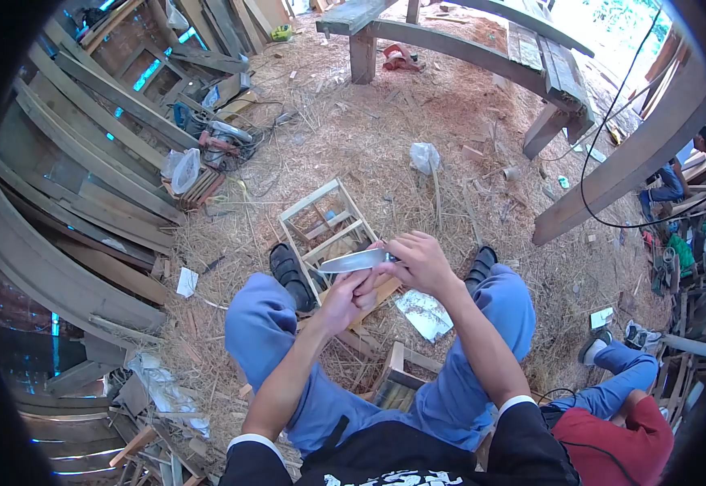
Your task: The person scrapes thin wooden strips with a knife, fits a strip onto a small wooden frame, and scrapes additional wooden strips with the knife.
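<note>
A wide-bladed knife (pixel 354 262) is held over the gap between the knees, its blade pointing left. My right hand (pixel 420 261) is closed at the handle end of the knife. My left hand (pixel 353 298) is closed just below the blade, its fingers meeting the right hand; what it grips, if anything, is hidden. Beneath the hands stands a light wooden frame (pixel 320 202) with crossbars, on the ground between the sandalled feet. A white sheet (pixel 424 314) with shavings on it lies to the right of the frame.
A wooden bench (pixel 458 42) stands ahead. Power tools with cables (pixel 221 146) lie at the left, near leaning planks (pixel 102 121). A slanted beam (pixel 612 174) is at the right. A person in red (pixel 612 441) sits close at the lower right; another person (pixel 669 186) is farther back.
</note>
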`<action>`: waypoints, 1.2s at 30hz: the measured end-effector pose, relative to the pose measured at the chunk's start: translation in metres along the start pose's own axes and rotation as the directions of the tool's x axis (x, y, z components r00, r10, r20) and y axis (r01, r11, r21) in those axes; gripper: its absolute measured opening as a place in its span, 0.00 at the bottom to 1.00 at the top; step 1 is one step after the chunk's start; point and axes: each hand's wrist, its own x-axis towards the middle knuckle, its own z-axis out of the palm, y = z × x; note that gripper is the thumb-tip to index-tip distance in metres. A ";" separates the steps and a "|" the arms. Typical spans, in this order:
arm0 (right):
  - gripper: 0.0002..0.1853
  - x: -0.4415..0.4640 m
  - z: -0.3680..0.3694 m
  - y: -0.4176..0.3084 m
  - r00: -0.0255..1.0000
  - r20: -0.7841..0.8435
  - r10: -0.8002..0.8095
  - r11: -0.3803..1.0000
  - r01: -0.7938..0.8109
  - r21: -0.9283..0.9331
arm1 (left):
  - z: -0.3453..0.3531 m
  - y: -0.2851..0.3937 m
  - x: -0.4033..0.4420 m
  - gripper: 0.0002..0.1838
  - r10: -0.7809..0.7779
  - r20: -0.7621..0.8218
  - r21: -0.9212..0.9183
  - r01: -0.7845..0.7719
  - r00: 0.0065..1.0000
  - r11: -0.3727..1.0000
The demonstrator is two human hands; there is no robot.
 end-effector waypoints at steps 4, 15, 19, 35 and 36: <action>0.20 -0.007 0.001 0.001 1.000 0.007 0.002 1.000 -0.002 -0.003 | 0.006 0.004 -0.002 0.27 0.029 -0.021 0.032 -0.028 0.999 0.999; 0.21 -0.020 -0.026 0.038 0.919 -0.244 0.309 0.941 -0.333 -0.063 | 0.018 0.004 0.000 0.27 0.041 0.010 0.115 -0.042 0.999 0.992; 0.20 -0.031 -0.023 0.021 0.962 -0.192 0.194 0.981 -0.196 0.008 | 0.023 -0.003 0.011 0.29 0.007 -0.091 0.079 0.000 0.996 0.997; 0.25 -0.076 -0.046 0.039 0.985 -0.146 0.095 0.983 -0.117 -0.145 | 0.059 -0.023 0.044 0.28 -0.101 0.103 0.164 0.083 0.990 0.983; 0.24 -0.078 -0.047 0.042 0.964 -0.215 0.154 0.975 -0.184 -0.128 | 0.062 -0.023 0.045 0.28 -0.105 0.099 0.163 0.088 0.990 0.983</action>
